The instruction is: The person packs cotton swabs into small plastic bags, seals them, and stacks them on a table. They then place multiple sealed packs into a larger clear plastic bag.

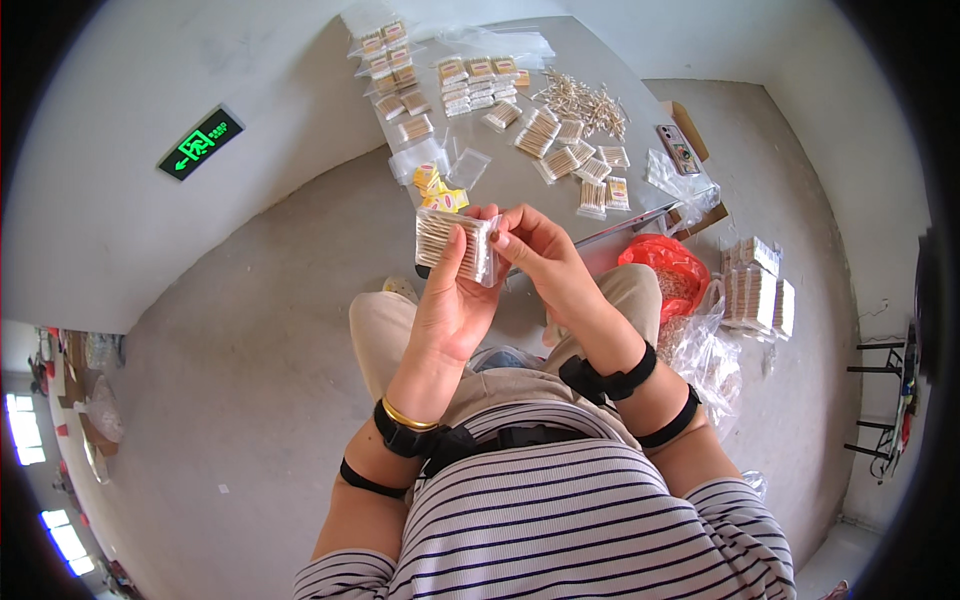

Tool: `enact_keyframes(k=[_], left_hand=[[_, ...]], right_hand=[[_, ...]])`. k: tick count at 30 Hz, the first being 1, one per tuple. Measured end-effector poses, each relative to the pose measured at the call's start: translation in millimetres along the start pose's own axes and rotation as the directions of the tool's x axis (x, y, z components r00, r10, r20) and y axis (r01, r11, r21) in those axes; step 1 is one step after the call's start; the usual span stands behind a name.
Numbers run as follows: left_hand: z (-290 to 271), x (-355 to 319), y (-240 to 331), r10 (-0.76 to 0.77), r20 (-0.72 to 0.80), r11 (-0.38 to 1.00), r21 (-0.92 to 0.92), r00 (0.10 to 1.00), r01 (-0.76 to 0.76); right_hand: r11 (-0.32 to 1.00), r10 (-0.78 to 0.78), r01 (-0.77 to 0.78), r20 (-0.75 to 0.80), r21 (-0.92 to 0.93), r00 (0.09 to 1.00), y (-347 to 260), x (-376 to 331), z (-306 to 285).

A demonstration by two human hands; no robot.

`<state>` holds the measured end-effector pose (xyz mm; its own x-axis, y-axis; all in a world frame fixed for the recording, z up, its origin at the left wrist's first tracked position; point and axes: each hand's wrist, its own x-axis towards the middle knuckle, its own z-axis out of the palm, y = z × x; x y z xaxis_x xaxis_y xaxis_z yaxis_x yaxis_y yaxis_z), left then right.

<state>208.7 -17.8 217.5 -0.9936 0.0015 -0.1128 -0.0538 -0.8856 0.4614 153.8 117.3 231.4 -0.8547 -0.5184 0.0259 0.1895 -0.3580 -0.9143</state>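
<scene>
A clear plastic bag of cotton swabs (452,243) is held up in front of me, over the table's near edge. My left hand (455,300) grips it from below, thumb across its front. At the bag's right edge my right hand (540,250) pinches the plastic between thumb and fingers. The swabs lie side by side inside the bag. Just beyond it on the table are yellow printed cards (437,186) and a flat clear bag (469,167).
On the grey table (590,55) lie stacked swab packs (478,80), a heap of loose swabs (580,103), several bundles (560,160) and a phone (677,150). To the right, a red bag (668,265) and white stacks of packs (752,290) stand low beside the table.
</scene>
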Motion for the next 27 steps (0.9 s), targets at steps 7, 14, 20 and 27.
enact_keyframes(k=[7,14,20,27], left_hand=[[11.4,-0.2,7.8,0.064,-0.063,0.997,0.037,0.996,-0.061],[17.4,-8.1,17.3,0.27,0.117,0.849,0.44,0.956,-0.293],[22.8,-16.7,30.4,0.32,0.403,0.409,0.758,0.857,-0.509],[53.7,-30.1,50.8,0.238,0.6,-0.128,0.799,0.764,-0.588]], right_hand=[[0.999,-0.031,0.03,0.047,0.011,0.998,-2.0,-1.7,0.6],[0.992,-0.101,0.111,0.156,-0.058,0.983,2.6,-7.8,-8.4],[0.985,-0.124,0.148,0.237,-0.084,0.964,2.4,-16.8,-18.6],[0.964,-0.181,0.224,0.266,-0.144,0.947,-4.5,-23.6,-21.0]])
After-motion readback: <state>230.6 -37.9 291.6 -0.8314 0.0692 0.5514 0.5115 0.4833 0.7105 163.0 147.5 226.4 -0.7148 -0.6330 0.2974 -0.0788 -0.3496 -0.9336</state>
